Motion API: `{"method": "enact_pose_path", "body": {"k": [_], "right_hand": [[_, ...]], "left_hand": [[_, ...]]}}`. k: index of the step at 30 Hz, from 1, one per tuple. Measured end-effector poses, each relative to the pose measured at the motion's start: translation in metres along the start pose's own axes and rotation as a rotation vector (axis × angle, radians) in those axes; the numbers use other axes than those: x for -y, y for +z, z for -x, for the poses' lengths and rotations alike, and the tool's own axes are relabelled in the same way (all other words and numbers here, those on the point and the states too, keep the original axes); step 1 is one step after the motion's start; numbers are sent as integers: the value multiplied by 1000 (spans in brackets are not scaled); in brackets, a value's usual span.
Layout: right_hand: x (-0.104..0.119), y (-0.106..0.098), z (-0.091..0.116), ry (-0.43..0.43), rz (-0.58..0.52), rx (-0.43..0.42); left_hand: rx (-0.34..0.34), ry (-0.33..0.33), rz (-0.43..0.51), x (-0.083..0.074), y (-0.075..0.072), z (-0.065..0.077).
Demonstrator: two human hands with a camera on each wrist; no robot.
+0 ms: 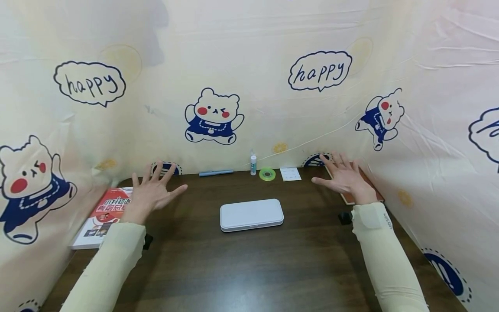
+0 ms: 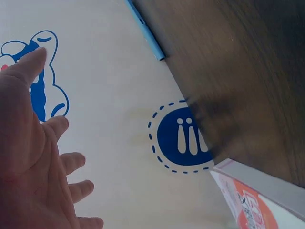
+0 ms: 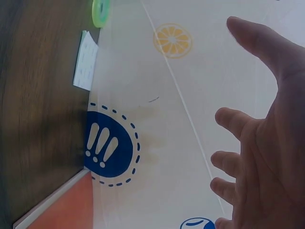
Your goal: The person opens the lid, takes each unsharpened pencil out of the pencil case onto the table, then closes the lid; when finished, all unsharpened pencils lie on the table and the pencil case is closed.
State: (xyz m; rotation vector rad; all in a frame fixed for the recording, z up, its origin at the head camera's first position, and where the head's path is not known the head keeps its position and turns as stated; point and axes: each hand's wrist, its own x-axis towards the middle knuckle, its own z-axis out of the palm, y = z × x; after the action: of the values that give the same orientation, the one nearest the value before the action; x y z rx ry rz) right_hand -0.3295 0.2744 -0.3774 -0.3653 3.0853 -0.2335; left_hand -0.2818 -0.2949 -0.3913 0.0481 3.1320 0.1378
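My left hand (image 1: 150, 193) is held up with its fingers spread, beside a red and white book (image 1: 109, 206) at the table's left side. In the left wrist view that hand (image 2: 28, 157) holds nothing. On the other side my right hand (image 1: 345, 177) is also raised, fingers spread, over or in front of an orange-brown flat book or board (image 3: 66, 205). Nothing lies in its palm (image 3: 269, 152). Between the two hands, a white flat case (image 1: 251, 214) with rounded corners sits closed on the dark table.
Along the table's back edge lie a blue pen (image 1: 216, 173), an upright glue stick (image 1: 253, 165), a roll of green tape (image 1: 267, 174) and a small white paper pad (image 1: 290, 174). A printed cloth (image 1: 265, 117) hangs behind and at both sides of the wooden table (image 1: 234, 268).
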Motion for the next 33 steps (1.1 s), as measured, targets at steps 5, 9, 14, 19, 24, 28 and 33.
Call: {"method": "enact_pose_path", "body": {"k": [5, 9, 14, 19, 24, 28, 33], "right_hand": [[3, 3, -1, -31, -5, -11], [6, 6, -3, -59, -8, -1], [10, 15, -7, -107, -23, 21], [18, 20, -8, -144, -95, 35], [27, 26, -7, -143, -161, 68], [33, 32, -9, -182, -176, 73], [41, 41, -11, -238, -186, 89]], "left_hand": [[62, 17, 45, -5, 1, -1], [80, 34, 116, -12, 5, -3], [103, 62, 238, -20, 17, -1], [89, 106, 367, -29, 34, 1], [60, 138, 464, -41, 51, 5], [44, 161, 508, -51, 63, 8], [47, 175, 542, -62, 75, 11]]}}
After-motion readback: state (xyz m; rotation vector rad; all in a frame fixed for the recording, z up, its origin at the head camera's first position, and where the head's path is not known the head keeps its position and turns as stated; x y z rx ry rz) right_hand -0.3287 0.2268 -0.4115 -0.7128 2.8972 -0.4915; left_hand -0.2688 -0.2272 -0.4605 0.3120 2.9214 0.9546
